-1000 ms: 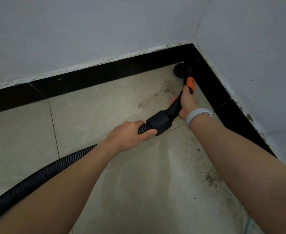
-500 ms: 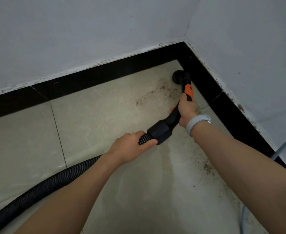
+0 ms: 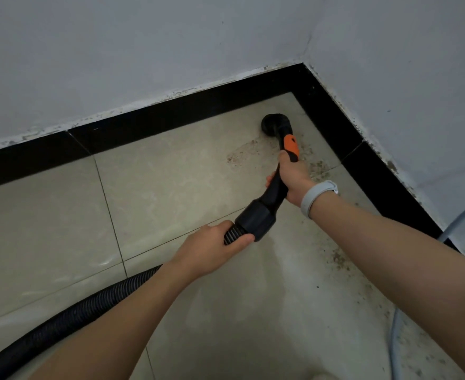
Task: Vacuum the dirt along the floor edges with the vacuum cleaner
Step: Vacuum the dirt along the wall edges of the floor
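The round black nozzle (image 3: 274, 125) of the vacuum cleaner rests on the tiled floor (image 3: 171, 176) just short of the room's far corner, close to both runs of the black skirting (image 3: 171, 119). The right hand (image 3: 291, 178) is wrapped around the curved black handle (image 3: 276, 187) below its orange band (image 3: 292, 146), a grip that seems meant to steer and press the nozzle. The left hand (image 3: 212, 249) clasps the ribbed hose (image 3: 69, 319) right behind the black cuff (image 3: 256, 219), probably to take the hose's drag off the nozzle.

Brown dirt (image 3: 247, 152) lies beside the nozzle, and more speckles (image 3: 338, 259) follow the right-hand skirting toward the person, so that edge looks not yet cleaned. A pale wristband (image 3: 317, 197) sits on the right wrist. A light cable (image 3: 395, 338) runs along the floor's right edge. The walls (image 3: 143, 50) are pale, with chipped paint above the skirting.
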`<state>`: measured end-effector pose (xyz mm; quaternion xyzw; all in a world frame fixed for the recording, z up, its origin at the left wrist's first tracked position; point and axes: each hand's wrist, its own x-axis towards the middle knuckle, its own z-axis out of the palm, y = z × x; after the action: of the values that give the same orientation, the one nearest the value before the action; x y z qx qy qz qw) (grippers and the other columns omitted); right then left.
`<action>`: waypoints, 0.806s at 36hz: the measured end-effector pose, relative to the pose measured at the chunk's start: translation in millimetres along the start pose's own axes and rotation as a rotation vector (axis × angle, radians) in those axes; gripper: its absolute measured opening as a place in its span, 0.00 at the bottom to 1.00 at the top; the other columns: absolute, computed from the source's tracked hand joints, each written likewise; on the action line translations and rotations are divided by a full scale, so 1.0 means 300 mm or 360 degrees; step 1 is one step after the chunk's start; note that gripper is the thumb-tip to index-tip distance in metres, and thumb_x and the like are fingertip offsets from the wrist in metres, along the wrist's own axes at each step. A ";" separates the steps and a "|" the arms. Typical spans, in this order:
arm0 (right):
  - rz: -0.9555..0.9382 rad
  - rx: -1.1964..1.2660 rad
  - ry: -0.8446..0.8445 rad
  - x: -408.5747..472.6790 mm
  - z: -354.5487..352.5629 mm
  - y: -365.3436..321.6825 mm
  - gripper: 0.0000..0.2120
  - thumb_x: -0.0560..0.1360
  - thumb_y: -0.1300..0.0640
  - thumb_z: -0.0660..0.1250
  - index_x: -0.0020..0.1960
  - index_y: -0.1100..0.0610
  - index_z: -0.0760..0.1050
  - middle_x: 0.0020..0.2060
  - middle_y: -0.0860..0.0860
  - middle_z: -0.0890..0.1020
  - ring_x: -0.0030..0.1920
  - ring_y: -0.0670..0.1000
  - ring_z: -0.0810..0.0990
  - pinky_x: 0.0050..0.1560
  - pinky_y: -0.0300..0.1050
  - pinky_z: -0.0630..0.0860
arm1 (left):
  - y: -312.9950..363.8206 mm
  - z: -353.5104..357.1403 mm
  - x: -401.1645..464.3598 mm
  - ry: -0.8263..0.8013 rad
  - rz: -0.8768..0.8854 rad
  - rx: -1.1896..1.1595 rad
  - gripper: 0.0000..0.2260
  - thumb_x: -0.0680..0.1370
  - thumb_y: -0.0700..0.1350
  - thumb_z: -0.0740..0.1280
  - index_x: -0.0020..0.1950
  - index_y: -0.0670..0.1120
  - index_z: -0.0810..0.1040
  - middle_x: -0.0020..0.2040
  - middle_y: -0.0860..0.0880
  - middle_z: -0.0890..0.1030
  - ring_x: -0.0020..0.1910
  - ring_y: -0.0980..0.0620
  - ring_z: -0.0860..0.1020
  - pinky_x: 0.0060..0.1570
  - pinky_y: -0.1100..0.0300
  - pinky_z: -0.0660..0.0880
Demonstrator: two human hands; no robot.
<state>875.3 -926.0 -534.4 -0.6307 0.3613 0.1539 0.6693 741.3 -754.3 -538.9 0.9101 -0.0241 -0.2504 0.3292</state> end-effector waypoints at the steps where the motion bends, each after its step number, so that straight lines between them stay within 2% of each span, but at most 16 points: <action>1: 0.0008 0.0014 -0.0001 0.005 -0.004 -0.009 0.16 0.81 0.48 0.59 0.60 0.60 0.65 0.36 0.56 0.73 0.29 0.52 0.75 0.27 0.44 0.76 | 0.011 -0.003 0.005 0.0022 0.0002 -0.0006 0.21 0.74 0.67 0.60 0.46 0.49 0.72 0.40 0.48 0.80 0.38 0.48 0.80 0.43 0.53 0.77; 6: 0.0097 0.0131 0.0020 0.034 -0.014 -0.050 0.21 0.81 0.44 0.59 0.66 0.58 0.64 0.40 0.56 0.75 0.31 0.52 0.76 0.28 0.43 0.76 | 0.036 -0.059 0.063 0.0079 0.0005 0.0145 0.22 0.74 0.69 0.59 0.46 0.50 0.71 0.42 0.48 0.79 0.40 0.47 0.79 0.42 0.55 0.75; 10: 0.0109 0.0235 0.0072 0.064 0.002 -0.080 0.18 0.81 0.45 0.59 0.61 0.57 0.64 0.41 0.56 0.76 0.32 0.52 0.77 0.31 0.46 0.77 | 0.032 -0.122 0.124 0.0134 0.0012 0.0330 0.23 0.74 0.70 0.56 0.50 0.51 0.72 0.43 0.49 0.76 0.44 0.46 0.77 0.43 0.55 0.73; 14: 0.0115 0.0293 0.0005 0.120 0.032 -0.127 0.24 0.81 0.43 0.57 0.69 0.59 0.64 0.41 0.55 0.75 0.33 0.52 0.77 0.30 0.46 0.76 | 0.028 -0.171 0.197 0.0222 0.0020 0.0458 0.24 0.74 0.71 0.54 0.50 0.52 0.70 0.43 0.49 0.77 0.44 0.46 0.77 0.41 0.55 0.70; 21: 0.0109 0.0300 0.0042 0.228 0.047 -0.195 0.21 0.81 0.41 0.56 0.60 0.58 0.67 0.37 0.54 0.76 0.34 0.52 0.77 0.31 0.46 0.75 | 0.063 -0.225 0.313 0.0366 0.0097 0.0666 0.28 0.75 0.70 0.51 0.57 0.48 0.71 0.43 0.49 0.74 0.44 0.46 0.75 0.41 0.55 0.68; 25: 0.0083 0.0251 0.0062 0.254 0.059 -0.208 0.21 0.81 0.41 0.56 0.58 0.58 0.69 0.36 0.54 0.76 0.34 0.51 0.77 0.33 0.46 0.76 | 0.066 -0.239 0.334 0.0366 0.0111 0.0682 0.27 0.75 0.70 0.51 0.56 0.48 0.70 0.42 0.50 0.74 0.41 0.48 0.73 0.40 0.55 0.68; 29: 0.0049 0.0231 0.0038 0.246 0.091 -0.185 0.20 0.81 0.42 0.56 0.60 0.59 0.66 0.33 0.53 0.74 0.29 0.50 0.75 0.29 0.42 0.76 | 0.029 -0.234 0.311 0.0269 0.0061 0.0610 0.26 0.75 0.70 0.51 0.53 0.49 0.69 0.43 0.49 0.76 0.42 0.48 0.75 0.40 0.55 0.70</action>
<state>971.0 -926.9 -545.3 -0.5767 0.3892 0.1302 0.7064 857.0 -739.5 -528.5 0.9732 -0.0610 -0.1578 0.1556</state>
